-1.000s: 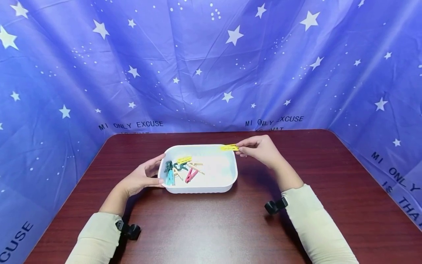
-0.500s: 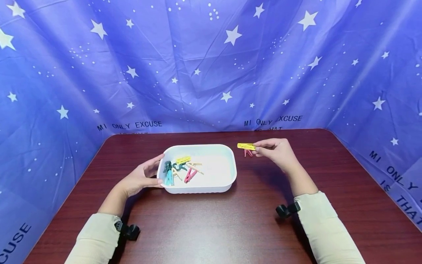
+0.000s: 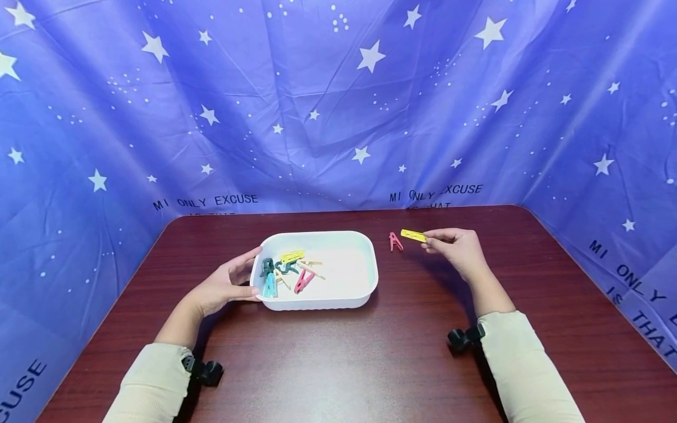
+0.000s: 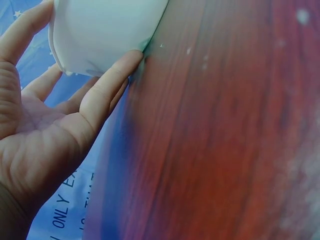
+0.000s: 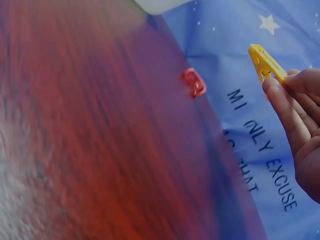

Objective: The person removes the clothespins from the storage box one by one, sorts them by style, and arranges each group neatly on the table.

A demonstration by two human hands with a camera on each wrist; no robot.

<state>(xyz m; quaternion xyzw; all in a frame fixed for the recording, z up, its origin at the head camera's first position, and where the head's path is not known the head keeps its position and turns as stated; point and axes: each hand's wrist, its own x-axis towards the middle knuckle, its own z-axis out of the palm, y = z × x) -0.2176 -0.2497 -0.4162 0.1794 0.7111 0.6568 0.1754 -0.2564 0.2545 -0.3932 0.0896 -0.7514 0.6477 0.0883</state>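
Note:
My right hand [image 3: 459,251] pinches a yellow clothespin [image 3: 412,235] by one end, between thumb and fingertips, above the table right of the white tray. In the right wrist view the yellow clothespin [image 5: 265,62] points away from the fingers. Just left of it, a pink clothespin [image 3: 395,241] is on the table. My left hand [image 3: 219,288] holds the left end of the white plastic tray [image 3: 346,302], thumb at the near corner and fingers at the far one. Inside the tray lie another yellow clothespin [image 3: 293,257], a pink clothespin [image 3: 304,281] and a light-blue clothespin [image 3: 270,285].
Dark green clips [image 3: 267,267] and wooden clothespins [image 3: 312,270] also lie in the tray's left half. The reddish-brown table [image 3: 328,364] has a blue starry cloth [image 3: 317,158] hanging behind and beside it. Black wrist cameras [image 3: 459,340] are strapped to both sleeves.
My right hand has moved right with the yellow clothespin, from over the tray's far right corner to past the pink clothespin on the table. The left hand keeps its place on the tray.

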